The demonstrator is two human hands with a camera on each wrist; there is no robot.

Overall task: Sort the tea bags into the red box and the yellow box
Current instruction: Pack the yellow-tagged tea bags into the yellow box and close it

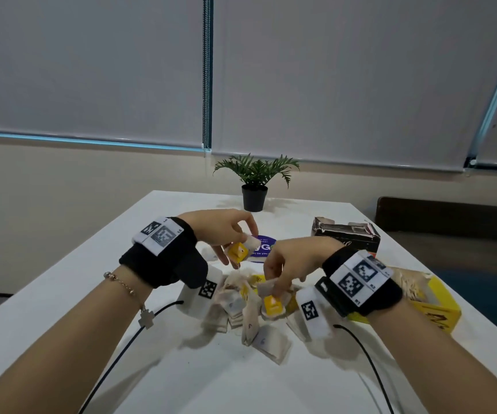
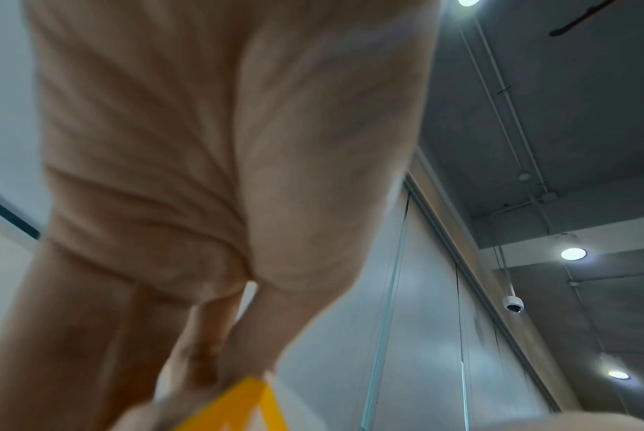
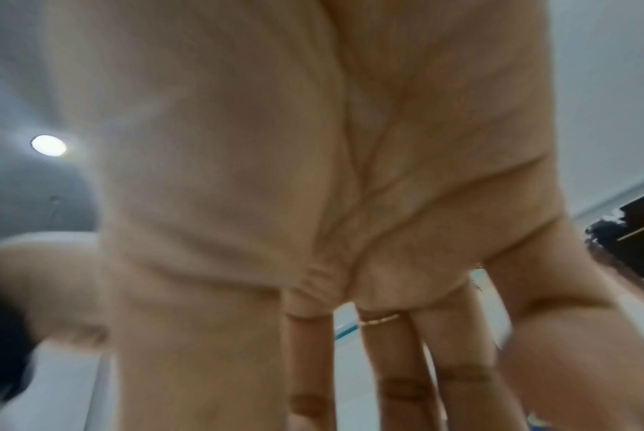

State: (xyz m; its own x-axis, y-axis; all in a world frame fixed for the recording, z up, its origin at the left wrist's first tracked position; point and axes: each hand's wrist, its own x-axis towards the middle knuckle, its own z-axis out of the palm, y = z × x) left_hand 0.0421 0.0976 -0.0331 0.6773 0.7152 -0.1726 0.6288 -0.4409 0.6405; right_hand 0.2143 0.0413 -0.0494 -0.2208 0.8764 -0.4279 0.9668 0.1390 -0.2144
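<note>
Drawn grey blinds and a pale wall back a white surface [image 1: 61, 297], with a small potted plant [image 1: 254, 180] at its far edge. A loose pile of tea bags [image 1: 250, 318] lies in the middle, paper pouches and yellow tags tangled together. The left hand [image 1: 226, 231] is raised above the pile, thumb and fingers pinching a yellow-tagged tea bag [image 1: 242, 249] that hangs clear of the heap. The right hand [image 1: 289, 264] reaches down into the pile, its fingertips closed on a second tea bag [image 1: 271, 294] whose yellow tag sits just below; whether that bag is fully lifted I cannot tell. The yellow box [image 1: 432, 306] stands open at the right edge with bags already inside, and the dark red box [image 1: 345, 234] sits further back toward the far right corner. Strings are the likely trouble: a lifted bag could drag a neighbour along or snag and slip from the pinch. With pouches looking alike, a bag could also land in the wrong box if its tag is misread.
</note>
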